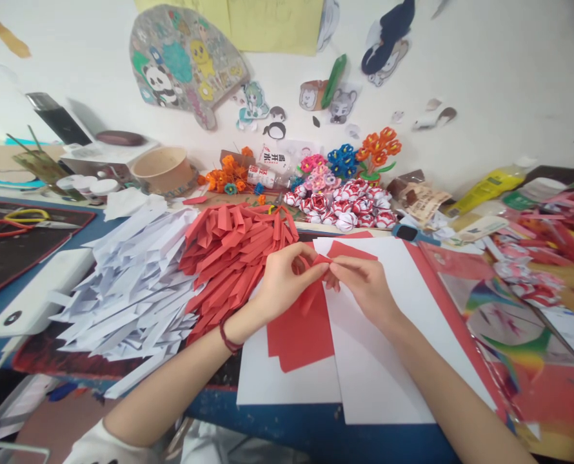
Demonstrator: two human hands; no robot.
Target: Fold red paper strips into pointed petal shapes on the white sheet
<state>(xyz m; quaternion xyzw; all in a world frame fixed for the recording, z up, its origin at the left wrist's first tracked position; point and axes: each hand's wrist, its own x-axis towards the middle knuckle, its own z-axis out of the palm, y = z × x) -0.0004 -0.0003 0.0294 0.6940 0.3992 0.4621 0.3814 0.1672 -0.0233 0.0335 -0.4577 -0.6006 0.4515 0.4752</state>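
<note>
My left hand [287, 280] and my right hand [367, 290] meet above the paper sheets, thumbs and fingertips pinching a small piece of red paper [322, 260] between them. Fingers partly hide its shape. Beneath them lie red paper sheets [306, 341] on top of white paper sheets [388, 380]. Left of my left hand is a heap of folded red paper strips [233, 258], and beyond it a larger heap of folded white paper strips [127, 290].
Red-and-white paper flowers [345, 203] are piled at the back, near colourful flowers [342, 161]. A white power strip [40, 293] and scissors [20, 222] lie at the left. A printed plastic packet [500, 322] lies right; a yellow bottle [490, 187] rests behind it.
</note>
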